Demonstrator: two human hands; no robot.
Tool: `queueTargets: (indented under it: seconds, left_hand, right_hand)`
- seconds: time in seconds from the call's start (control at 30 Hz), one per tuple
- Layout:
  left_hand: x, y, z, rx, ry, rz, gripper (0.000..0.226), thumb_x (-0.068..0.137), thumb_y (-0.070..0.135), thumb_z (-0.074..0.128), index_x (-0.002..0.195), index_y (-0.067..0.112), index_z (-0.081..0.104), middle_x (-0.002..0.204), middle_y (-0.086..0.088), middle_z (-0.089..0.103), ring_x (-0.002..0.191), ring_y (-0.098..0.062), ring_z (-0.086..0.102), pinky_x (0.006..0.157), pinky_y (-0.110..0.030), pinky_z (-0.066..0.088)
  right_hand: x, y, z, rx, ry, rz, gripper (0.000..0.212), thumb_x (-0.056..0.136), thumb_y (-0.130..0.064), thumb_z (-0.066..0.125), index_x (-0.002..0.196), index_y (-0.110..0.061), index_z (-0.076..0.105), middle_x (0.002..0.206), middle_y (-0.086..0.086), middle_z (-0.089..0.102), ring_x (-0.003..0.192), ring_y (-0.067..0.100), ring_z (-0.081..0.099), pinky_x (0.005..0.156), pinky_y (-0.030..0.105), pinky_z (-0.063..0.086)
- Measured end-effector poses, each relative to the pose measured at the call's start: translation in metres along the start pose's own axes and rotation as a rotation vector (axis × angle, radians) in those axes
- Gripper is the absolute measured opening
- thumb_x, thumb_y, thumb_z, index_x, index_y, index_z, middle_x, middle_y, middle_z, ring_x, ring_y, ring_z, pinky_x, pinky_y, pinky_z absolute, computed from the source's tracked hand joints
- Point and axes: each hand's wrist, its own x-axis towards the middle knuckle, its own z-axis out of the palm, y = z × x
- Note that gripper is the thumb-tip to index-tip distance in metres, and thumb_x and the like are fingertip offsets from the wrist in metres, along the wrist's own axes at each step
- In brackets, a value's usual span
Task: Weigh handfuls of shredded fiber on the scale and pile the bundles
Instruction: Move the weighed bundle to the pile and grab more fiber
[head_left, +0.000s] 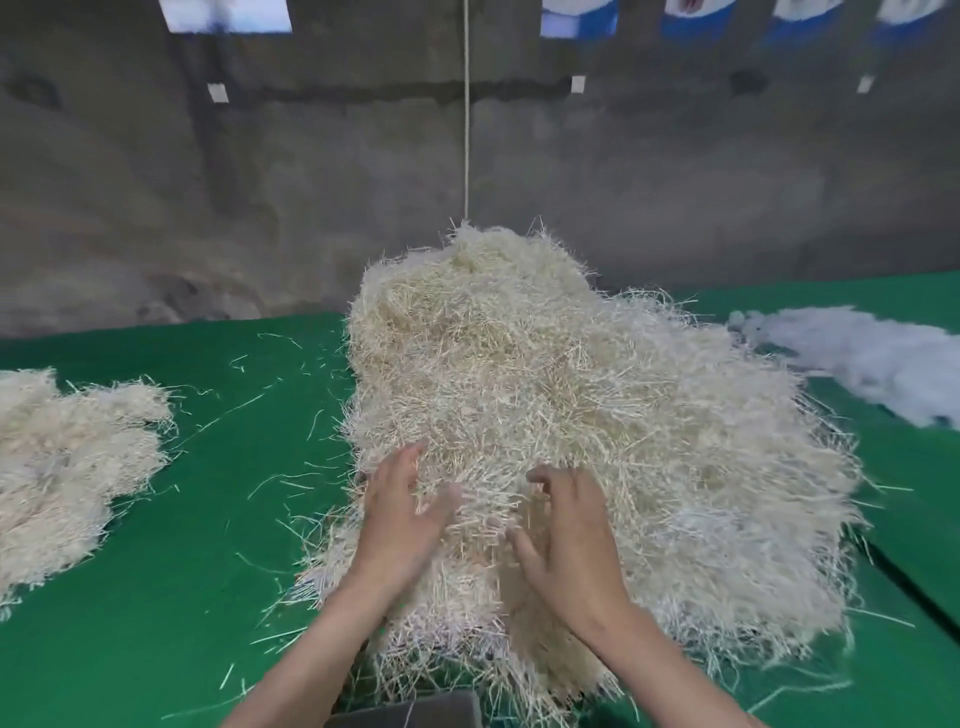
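L hand lay spread open on shredded fiber heap; R hand dug in, grip unclear, prob. raking a handful to weigh.

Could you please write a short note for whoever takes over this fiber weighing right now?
Left grip: fingers spread, touching the near side of the big fiber heap.
Right grip: fingers bent into the same heap; unclear whether it holds a handful.
Done: a bundle pile lies at the left of the green surface.
Left: pull a handful, weigh it, add it to the pile; most of the heap remains.
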Motion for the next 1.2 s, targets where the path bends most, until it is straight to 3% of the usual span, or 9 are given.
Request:
queueTargets:
  seconds: [0.2, 0.3, 0.4, 0.57, 0.63, 0.73, 0.87, 1.03, 1.2]
  left_hand:
    - [-0.010, -0.002, 0.039, 0.049, -0.118, -0.090, 0.044, 0.084, 0.014, 0.066, 0.125, 0.027, 0.052, 0.139, 0.007, 0.048, 0.120, -0.004, 0.045, 0.094, -0.011, 0.035]
    - [-0.010, 0.004, 0.024, -0.022, 0.115, -0.040, 0.036, 0.083, 0.014, 0.067, 0.105, 0.039, 0.053, 0.124, 0.017, 0.053, 0.123, -0.008, 0.048, 0.097, -0.014, 0.034]
    - [-0.002, 0.023, 0.002, 0.047, 0.175, 0.066, 0.101, 0.066, 0.028, 0.081, 0.143, 0.043, 0.019, 0.149, 0.025, 0.013, 0.139, 0.002, 0.011, 0.111, -0.026, 0.014]
    - [0.041, 0.068, -0.001, 0.215, -0.084, 0.089, 0.145, 0.053, 0.036, 0.089, 0.136, 0.049, -0.029, 0.154, 0.019, -0.017, 0.144, -0.005, -0.007, 0.118, -0.037, 0.003]
    - [0.059, 0.084, 0.008, -0.021, -0.095, -0.025, 0.110, 0.062, 0.021, 0.085, 0.149, 0.022, 0.018, 0.143, -0.011, 0.040, 0.126, -0.007, 0.047, 0.104, -0.030, 0.041]
    - [0.077, 0.090, 0.022, -0.263, 0.061, -0.187, 0.008, 0.087, 0.007, 0.061, 0.080, 0.009, 0.059, 0.072, 0.002, 0.059, 0.061, 0.006, 0.058, 0.060, -0.010, 0.047]
    - [0.087, 0.087, 0.022, -0.557, 0.102, -0.323, 0.010, 0.077, 0.015, 0.071, 0.078, 0.021, 0.063, 0.113, 0.015, 0.057, 0.118, -0.016, 0.048, 0.110, -0.043, 0.025]
    - [0.088, 0.066, 0.008, -0.631, 0.115, -0.376, 0.018, 0.076, 0.007, 0.066, 0.092, 0.016, 0.065, 0.143, -0.004, 0.043, 0.138, -0.027, 0.029, 0.113, -0.050, 0.015]
    - [0.077, 0.058, 0.003, -0.670, 0.075, -0.372, 0.026, 0.074, 0.010, 0.067, 0.100, 0.016, 0.065, 0.148, -0.003, 0.038, 0.140, -0.025, 0.024, 0.114, -0.050, 0.009]
  right_hand:
    - [0.050, 0.030, 0.017, -0.100, -0.413, 0.072, 0.144, 0.057, -0.042, 0.085, 0.128, -0.053, -0.040, 0.139, -0.007, -0.051, 0.131, 0.021, -0.035, 0.110, 0.045, -0.008]
    - [0.081, 0.039, 0.024, -0.225, -0.498, 0.068, 0.116, 0.073, -0.021, 0.077, 0.147, -0.043, -0.009, 0.156, 0.007, -0.020, 0.140, 0.024, -0.005, 0.113, 0.043, 0.022]
    - [0.116, 0.032, 0.016, -0.030, -0.310, 0.097, 0.069, 0.082, 0.008, 0.056, 0.143, -0.018, 0.036, 0.146, 0.009, 0.040, 0.128, 0.021, 0.046, 0.101, 0.026, 0.040]
    - [0.154, -0.014, -0.024, 0.116, -0.131, -0.079, 0.071, 0.080, 0.014, 0.055, 0.141, -0.019, 0.040, 0.138, 0.004, 0.050, 0.113, 0.017, 0.057, 0.089, 0.017, 0.041]
    - [0.161, -0.028, -0.035, 0.215, -0.131, -0.160, 0.070, 0.078, 0.012, 0.058, 0.138, -0.021, 0.042, 0.125, 0.004, 0.057, 0.085, 0.011, 0.063, 0.072, 0.012, 0.050]
    - [0.167, -0.028, -0.044, 0.588, -0.338, -0.182, 0.069, 0.076, 0.003, 0.066, 0.127, -0.037, 0.041, 0.126, 0.001, 0.052, 0.094, 0.007, 0.058, 0.071, 0.017, 0.052]
    - [0.155, 0.025, -0.039, 0.610, -0.215, -0.068, 0.060, 0.076, -0.031, 0.069, 0.122, -0.044, 0.033, 0.131, -0.010, 0.039, 0.108, 0.005, 0.046, 0.087, 0.025, 0.045]
    - [0.128, 0.124, -0.027, -0.486, -0.479, -0.033, 0.060, 0.087, -0.044, 0.058, 0.137, -0.017, 0.038, 0.146, 0.006, 0.038, 0.129, 0.026, 0.041, 0.103, 0.038, 0.040]
    - [0.131, 0.084, -0.040, -0.332, -0.378, -0.114, 0.059, 0.077, -0.022, 0.064, 0.132, -0.026, 0.043, 0.133, -0.003, 0.049, 0.111, 0.014, 0.049, 0.088, 0.027, 0.046]
